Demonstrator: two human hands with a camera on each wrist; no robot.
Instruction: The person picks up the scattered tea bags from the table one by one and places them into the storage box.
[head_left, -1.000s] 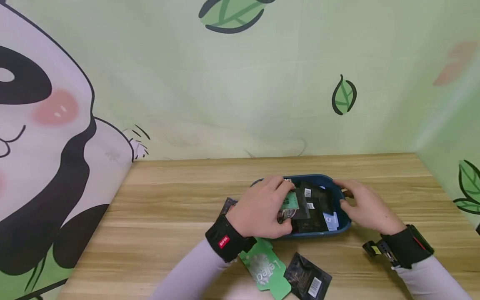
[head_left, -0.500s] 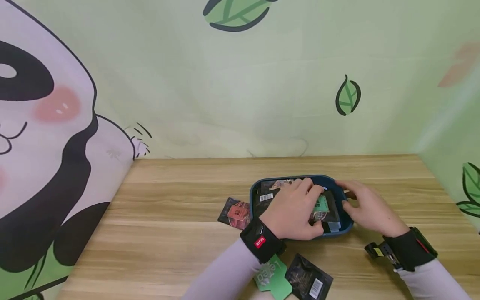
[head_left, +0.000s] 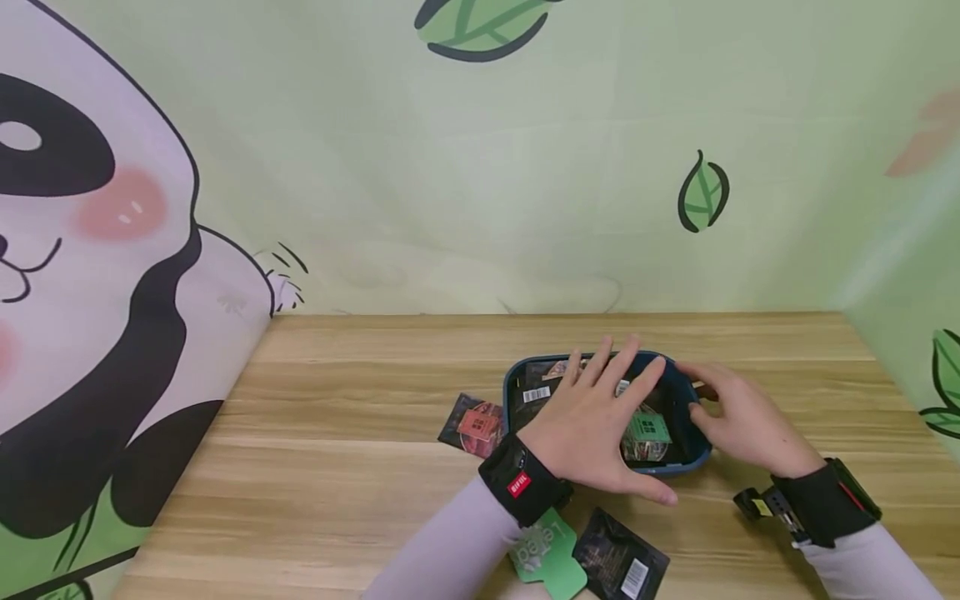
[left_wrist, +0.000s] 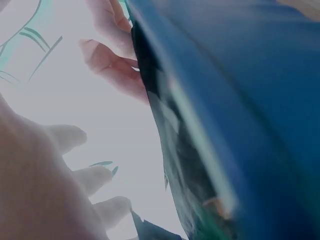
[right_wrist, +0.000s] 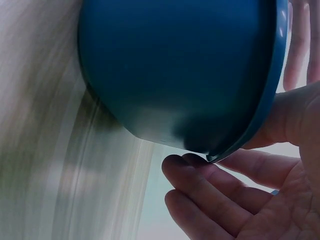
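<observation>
A dark blue plastic bin [head_left: 684, 468] stands on the table with several black sachets [head_left: 534, 395] inside, some showing white barcodes. One sachet with a green label [head_left: 649, 428] lies face up in its right half. Over the bin my left hand [head_left: 588, 429] is spread, fingers straight and thumb out, holding nothing. It hides part of the contents. My right hand [head_left: 753, 425] holds the bin's right end, thumb and fingers about the rim. The right wrist view shows the bin's outer wall [right_wrist: 175, 65] with the right fingers [right_wrist: 200, 192] at its rim corner.
A red-labelled black sachet [head_left: 472, 425] lies against the bin's left side. In front are a green card [head_left: 551, 554] and a black sachet with a barcode [head_left: 622, 557]. Behind the wooden table [head_left: 360, 375] hangs a green panda-print backdrop [head_left: 525, 183].
My left hand carried the green-labelled sachet rightward inside the bin, let go of it and spread its fingers. My right hand stayed at the bin's right end.
</observation>
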